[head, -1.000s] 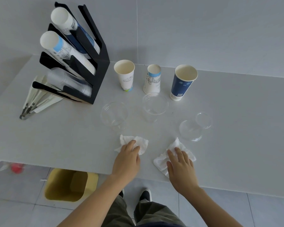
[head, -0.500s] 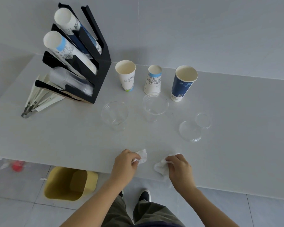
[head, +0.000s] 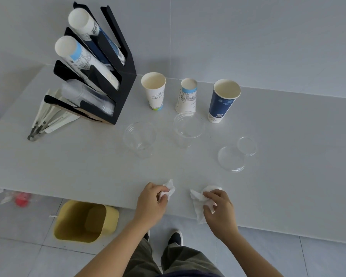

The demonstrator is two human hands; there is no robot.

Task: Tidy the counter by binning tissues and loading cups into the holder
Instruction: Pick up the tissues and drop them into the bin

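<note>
My left hand [head: 151, 202] is closed around a crumpled white tissue [head: 169, 189] at the counter's front edge. My right hand [head: 220, 209] grips a second white tissue [head: 197, 204] that hangs partly over the edge. Three paper cups stand at the back: a white one [head: 154, 90], a narrow white one turned upside down [head: 187, 95] and a dark blue one [head: 223, 100]. Clear plastic cups [head: 140, 139] [head: 188, 127] stand in front of them. The black cup holder [head: 108, 76] at the back left carries stacks of paper and clear cups.
A yellow bin [head: 84, 221] stands on the floor under the counter's front edge, left of my legs. Two clear lids [head: 231, 158] [head: 247, 145] lie to the right on the grey counter [head: 288, 156]. Wrapped utensils [head: 48, 118] lie left of the holder.
Both hands went from lying flat on the spread tissues to bunching them up, and drew them back to the counter's front edge. The right tissue now hangs over the edge.
</note>
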